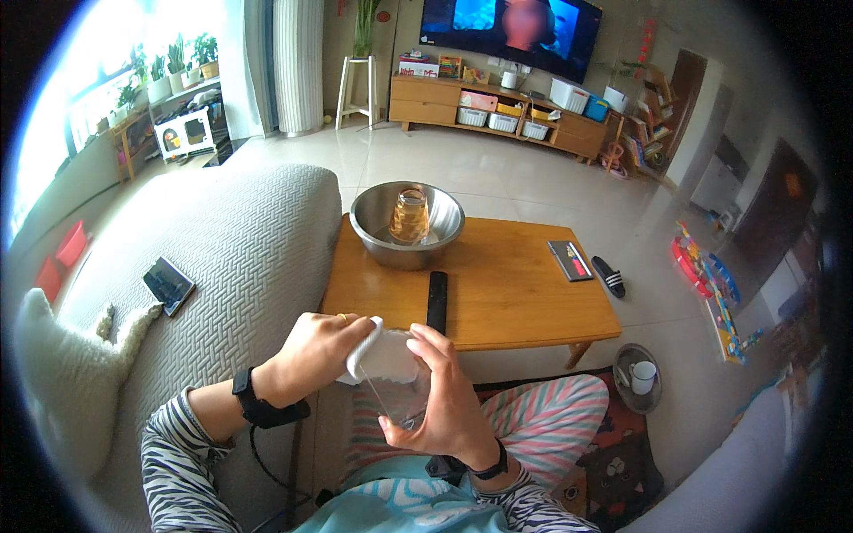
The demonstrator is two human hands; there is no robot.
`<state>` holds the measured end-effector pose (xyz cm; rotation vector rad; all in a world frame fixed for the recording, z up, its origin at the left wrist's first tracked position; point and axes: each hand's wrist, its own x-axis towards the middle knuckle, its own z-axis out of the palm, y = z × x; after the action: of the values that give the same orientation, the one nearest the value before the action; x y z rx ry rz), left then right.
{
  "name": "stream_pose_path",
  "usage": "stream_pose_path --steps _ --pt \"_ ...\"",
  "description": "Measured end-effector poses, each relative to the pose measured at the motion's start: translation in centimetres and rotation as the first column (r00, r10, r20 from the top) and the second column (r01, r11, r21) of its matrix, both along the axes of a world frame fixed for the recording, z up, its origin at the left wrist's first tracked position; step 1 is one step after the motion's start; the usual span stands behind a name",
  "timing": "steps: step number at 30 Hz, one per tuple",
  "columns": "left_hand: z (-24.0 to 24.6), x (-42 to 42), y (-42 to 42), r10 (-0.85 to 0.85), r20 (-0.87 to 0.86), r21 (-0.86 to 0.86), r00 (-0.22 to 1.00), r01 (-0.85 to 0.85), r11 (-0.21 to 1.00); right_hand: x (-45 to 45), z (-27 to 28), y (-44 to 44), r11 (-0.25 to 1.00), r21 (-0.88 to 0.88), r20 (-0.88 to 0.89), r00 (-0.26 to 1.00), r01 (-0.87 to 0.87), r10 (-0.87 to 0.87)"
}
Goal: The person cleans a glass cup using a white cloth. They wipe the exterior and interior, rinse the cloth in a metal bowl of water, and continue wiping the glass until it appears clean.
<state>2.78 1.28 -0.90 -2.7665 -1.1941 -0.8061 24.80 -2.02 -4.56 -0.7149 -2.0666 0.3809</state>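
My right hand grips a clear glass, fingers on its far side and thumb at its near edge. The glass is tilted in front of my lap. In my left hand is a white cloth, pressed at the upper left rim of the glass; part of the cloth seems to be inside it, though reflections blur this. Beyond my hands, a steel bowl stands on the wooden table with amber-tinted glassware upside down in it.
A black remote control lies on the table near its front edge, and a dark flat case by the right edge. The grey sofa is to the left, bearing a phone or tablet. A round tray with a white cup stands low at right.
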Motion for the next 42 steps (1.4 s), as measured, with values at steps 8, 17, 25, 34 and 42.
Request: stream_pose_path --steps 8,17,25,34,42 --pt "0.0 1.7 -1.4 -0.241 -0.331 0.517 0.912 0.389 0.762 -0.4 -1.3 0.5 0.825 -0.514 -0.078 0.971 -0.235 0.228" --pt "0.7 0.7 -0.4 -0.149 -0.065 0.35 0.987 0.162 0.922 -0.9 -1.9 0.0 0.938 -0.29 -0.188 0.972 -0.19 0.139" --pt "0.4 0.7 -0.2 -0.009 0.263 -0.047 0.965 0.022 0.999 -1.0 -2.3 0.3 0.972 -0.064 -0.366 0.912 -0.225 0.187" --pt "-0.8 1.3 -0.9 0.03 0.501 -0.374 0.865 0.185 0.909 -0.8 -1.8 0.4 0.954 0.264 -0.38 0.894 -0.141 0.237" --pt "-1.7 2.6 -3.2 0.08 0.645 -0.746 0.76 0.604 0.281 -0.2 -1.8 -0.1 0.903 0.382 -0.489 0.786 -0.197 0.379"
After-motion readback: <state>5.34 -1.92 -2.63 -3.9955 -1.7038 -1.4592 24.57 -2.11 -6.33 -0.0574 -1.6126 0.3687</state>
